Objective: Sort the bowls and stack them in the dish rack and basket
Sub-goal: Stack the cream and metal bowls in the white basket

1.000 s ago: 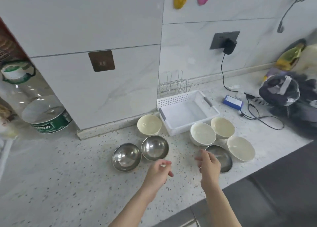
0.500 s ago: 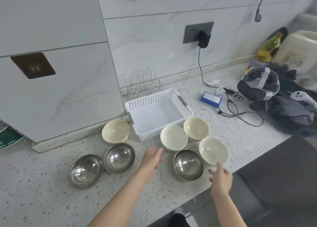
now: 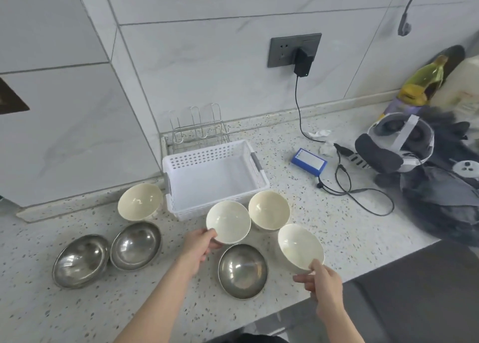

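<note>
left hand [image 3: 198,248] pinches the near rim of a white bowl [image 3: 228,222] at 6 o'clock of the empty basket [image 3: 215,171]; right hand [image 3: 324,281] grasps another white bowl [image 3: 300,249] at 4 o'clock, likely so that both lift together. the dish rack [image 3: 198,127], at 12 o'clock, is half hidden behind the basket.

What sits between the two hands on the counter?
Head view: one steel bowl lies between the left hand, gripping a white bowl, and the right hand, gripping another white bowl.
</note>
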